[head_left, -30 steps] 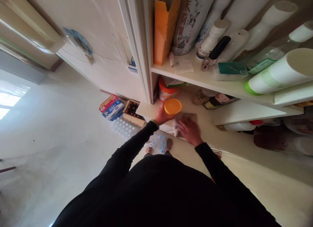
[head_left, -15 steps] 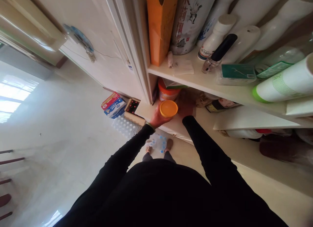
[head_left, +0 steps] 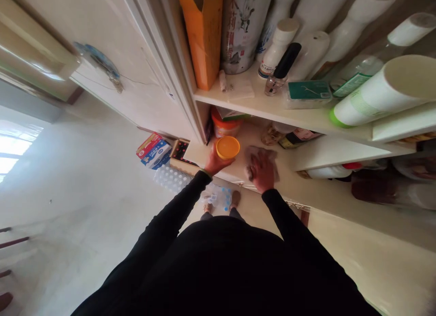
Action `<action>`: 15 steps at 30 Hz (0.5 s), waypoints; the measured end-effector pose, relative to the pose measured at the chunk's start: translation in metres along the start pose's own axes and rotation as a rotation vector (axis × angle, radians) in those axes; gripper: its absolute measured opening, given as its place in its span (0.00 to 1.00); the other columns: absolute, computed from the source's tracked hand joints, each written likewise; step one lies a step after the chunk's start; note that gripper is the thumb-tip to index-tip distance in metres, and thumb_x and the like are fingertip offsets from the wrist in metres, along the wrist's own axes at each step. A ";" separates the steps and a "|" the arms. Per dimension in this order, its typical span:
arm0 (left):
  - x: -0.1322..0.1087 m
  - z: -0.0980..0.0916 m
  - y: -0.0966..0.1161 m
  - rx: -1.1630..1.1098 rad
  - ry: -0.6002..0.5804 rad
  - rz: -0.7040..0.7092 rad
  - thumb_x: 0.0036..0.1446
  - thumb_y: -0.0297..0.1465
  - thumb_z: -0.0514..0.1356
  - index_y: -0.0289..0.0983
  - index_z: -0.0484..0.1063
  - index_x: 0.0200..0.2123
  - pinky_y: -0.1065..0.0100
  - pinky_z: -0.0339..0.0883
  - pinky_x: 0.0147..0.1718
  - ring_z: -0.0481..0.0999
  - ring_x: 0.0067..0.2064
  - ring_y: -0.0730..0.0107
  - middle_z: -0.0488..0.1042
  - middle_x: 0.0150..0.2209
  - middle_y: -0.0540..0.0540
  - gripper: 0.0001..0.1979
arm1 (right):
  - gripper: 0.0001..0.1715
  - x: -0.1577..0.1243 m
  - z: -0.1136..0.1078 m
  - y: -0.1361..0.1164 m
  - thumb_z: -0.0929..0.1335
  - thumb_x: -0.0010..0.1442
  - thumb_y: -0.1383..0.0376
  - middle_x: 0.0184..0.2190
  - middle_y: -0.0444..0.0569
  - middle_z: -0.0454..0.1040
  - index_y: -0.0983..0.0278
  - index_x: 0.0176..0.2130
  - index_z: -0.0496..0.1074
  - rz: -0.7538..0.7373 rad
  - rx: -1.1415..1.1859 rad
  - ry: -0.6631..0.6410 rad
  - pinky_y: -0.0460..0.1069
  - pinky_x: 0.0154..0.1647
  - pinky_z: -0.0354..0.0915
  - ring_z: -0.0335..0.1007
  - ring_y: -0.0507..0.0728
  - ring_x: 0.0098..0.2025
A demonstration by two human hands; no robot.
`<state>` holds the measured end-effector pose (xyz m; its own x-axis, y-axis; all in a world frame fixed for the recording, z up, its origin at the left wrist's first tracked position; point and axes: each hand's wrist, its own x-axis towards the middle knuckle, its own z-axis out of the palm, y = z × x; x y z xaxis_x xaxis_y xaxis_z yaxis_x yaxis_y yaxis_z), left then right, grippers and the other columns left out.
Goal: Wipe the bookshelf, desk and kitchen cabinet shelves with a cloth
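Note:
My left hand (head_left: pixel 213 160) is wrapped round a tub with an orange lid (head_left: pixel 228 147), held above the front of the lower shelf (head_left: pixel 200 153). My right hand (head_left: pixel 263 171) presses a greyish-pink cloth (head_left: pixel 272 158) against the shelf surface, its fingers partly blurred and curled over the fabric. Behind the held tub sits an orange-red tub (head_left: pixel 225 125) with a flat item on top. Deeper on that shelf, to the right, lie a clear bag with brownish contents (head_left: pixel 270 134) and a dark box (head_left: pixel 295 138).
The upper shelf holds an orange carton (head_left: pixel 204 43), a tall printed can (head_left: pixel 242 34), a black-capped small bottle (head_left: pixel 282 71), a green-topped box (head_left: pixel 309 91) and a white-green cup (head_left: pixel 378 96). On the floor are a blue-red box (head_left: pixel 154 151), a crate (head_left: pixel 180 152) and bottle packs (head_left: pixel 172 177).
My right hand has come from under the upper shelf towards the front right, bringing the cloth along the surface. My left hand still holds the tub. The view has shifted slightly.

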<state>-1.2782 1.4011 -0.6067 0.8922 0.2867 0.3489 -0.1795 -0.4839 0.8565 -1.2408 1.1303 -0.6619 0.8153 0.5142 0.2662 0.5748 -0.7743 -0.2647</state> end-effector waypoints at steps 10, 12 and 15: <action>0.001 0.000 -0.002 -0.031 -0.012 0.004 0.44 0.50 0.82 0.39 0.60 0.70 0.42 0.70 0.70 0.77 0.67 0.41 0.75 0.63 0.32 0.57 | 0.39 -0.025 -0.004 -0.033 0.65 0.73 0.49 0.78 0.66 0.59 0.67 0.72 0.69 0.114 -0.047 -0.002 0.74 0.75 0.55 0.47 0.80 0.80; 0.000 0.001 -0.002 -0.024 0.003 0.007 0.44 0.50 0.82 0.39 0.59 0.69 0.41 0.71 0.69 0.77 0.67 0.41 0.75 0.63 0.32 0.56 | 0.38 0.009 0.007 -0.038 0.63 0.75 0.52 0.79 0.64 0.57 0.67 0.75 0.67 0.067 -0.034 -0.044 0.73 0.77 0.53 0.47 0.77 0.81; -0.002 0.002 -0.001 -0.029 0.024 0.027 0.45 0.49 0.82 0.39 0.60 0.69 0.40 0.71 0.69 0.76 0.68 0.39 0.75 0.63 0.31 0.56 | 0.37 0.062 0.019 -0.037 0.61 0.75 0.57 0.79 0.65 0.57 0.67 0.76 0.65 0.045 -0.027 -0.069 0.72 0.77 0.52 0.47 0.75 0.81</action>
<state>-1.2786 1.3995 -0.6093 0.8766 0.2938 0.3811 -0.2160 -0.4674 0.8572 -1.2099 1.1980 -0.6534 0.8437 0.5021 0.1899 0.5361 -0.8064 -0.2497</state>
